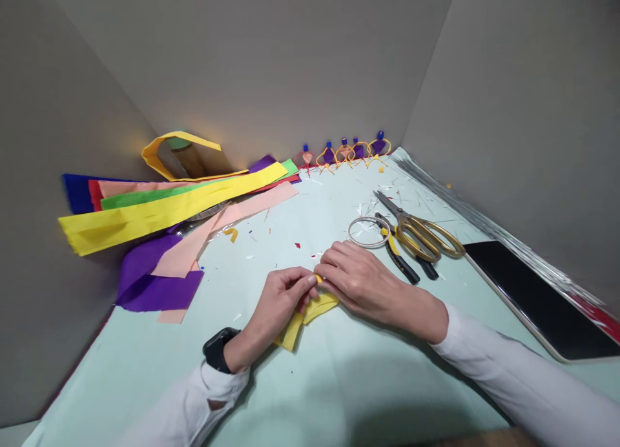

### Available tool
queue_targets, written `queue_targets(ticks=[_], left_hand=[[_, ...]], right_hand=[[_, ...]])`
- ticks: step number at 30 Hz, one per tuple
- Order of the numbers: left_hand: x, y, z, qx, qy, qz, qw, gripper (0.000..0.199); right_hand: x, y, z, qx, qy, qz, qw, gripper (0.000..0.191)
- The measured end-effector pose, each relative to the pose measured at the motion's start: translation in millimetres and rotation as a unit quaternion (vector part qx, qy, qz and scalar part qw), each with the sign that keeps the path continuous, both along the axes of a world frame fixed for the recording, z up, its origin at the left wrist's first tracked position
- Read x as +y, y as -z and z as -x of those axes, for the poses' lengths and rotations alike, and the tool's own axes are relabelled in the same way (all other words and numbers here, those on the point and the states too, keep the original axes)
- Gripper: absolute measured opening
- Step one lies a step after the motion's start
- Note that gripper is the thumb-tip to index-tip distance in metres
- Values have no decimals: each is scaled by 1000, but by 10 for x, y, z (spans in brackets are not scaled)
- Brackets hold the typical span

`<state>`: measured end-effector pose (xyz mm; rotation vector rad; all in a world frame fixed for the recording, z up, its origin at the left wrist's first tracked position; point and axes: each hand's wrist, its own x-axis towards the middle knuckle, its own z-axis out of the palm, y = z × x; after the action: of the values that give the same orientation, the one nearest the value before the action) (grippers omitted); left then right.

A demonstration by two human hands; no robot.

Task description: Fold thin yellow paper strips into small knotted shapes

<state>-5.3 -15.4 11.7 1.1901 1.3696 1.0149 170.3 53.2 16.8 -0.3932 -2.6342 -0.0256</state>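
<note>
My left hand [285, 295] is closed in a pinch, thumb and forefinger on a small rolled end of yellow crepe-like paper [318, 278]. From the other side, the bent fingers of my right hand [361, 276] close on the same end. Below the fingers, a pale yellow strip [290, 336] hangs folded over the table, with another flap reaching toward my right palm. Whether the flaps and the rolled end are one piece is hidden by my fingers. Just beyond my right hand lie a thin ring [369, 232], black-and-yellow pliers [402, 263] and gold-handled scissors [416, 230].
Coloured strips [174, 201] are piled at the left, with a purple piece [169, 298] in front. Several small wire-and-paper figures [344, 151] line the back wall. A tablet-like black-screened device [542, 298] and bundled thin wires [504, 230] lie at right. Scraps litter the pale table [145, 376].
</note>
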Motion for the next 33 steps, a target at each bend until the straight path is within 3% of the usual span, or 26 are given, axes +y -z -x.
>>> queue_targets(ticks=[7,11,15,24,28,33], left_hand=[[-7,15,-3,18,-18,-6,1000,27],[-2,40,26,-52,-6,5,999,27],[17,39,42,-163,-11,29,986,22],[14,-3,40,-241,0,29,970,21],[9,3,41,-257,7,30,966,21],[31,1,49,-215,-12,49,975,20]], right_hand=[[-66,31,42,2,2,-37,999,21],[-28,41,30,71,-15,79,994,19],[25,57,41,173,-28,223,959,14],[13,50,90,221,-45,336,914,10],[8,20,76,230,-45,324,917,8],[57,19,18,204,-45,257,943,8]])
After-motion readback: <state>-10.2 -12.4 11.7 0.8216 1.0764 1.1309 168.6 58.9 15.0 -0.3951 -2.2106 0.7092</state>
